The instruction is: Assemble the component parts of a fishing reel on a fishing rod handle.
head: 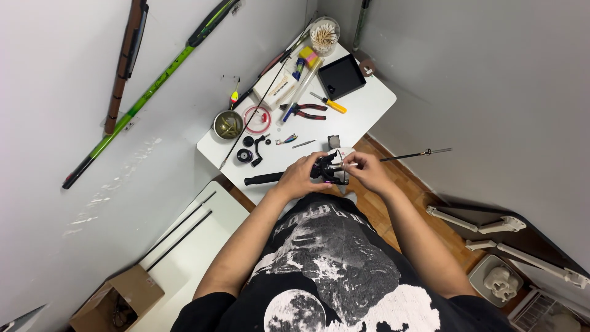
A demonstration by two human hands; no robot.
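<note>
My left hand (301, 175) grips a black fishing reel (327, 169) mounted on a dark rod (264, 179) at the near edge of the white table (369, 104). My right hand (367, 169) pinches a thin white stick against the reel's front. The rod's thin shaft (413, 155) runs out to the right past the table edge. A black reel handle (258, 149) and small round black parts (245, 155) lie on the table just beyond my left hand.
On the table lie red-handled pliers (305, 110), a yellow-handled screwdriver (329, 102), a metal bowl (228, 124), a red ring (257, 118), a black tray (342, 75) and a jar of sticks (324, 35). Rods (153, 86) hang on the left wall. A cardboard box (120, 301) stands low left.
</note>
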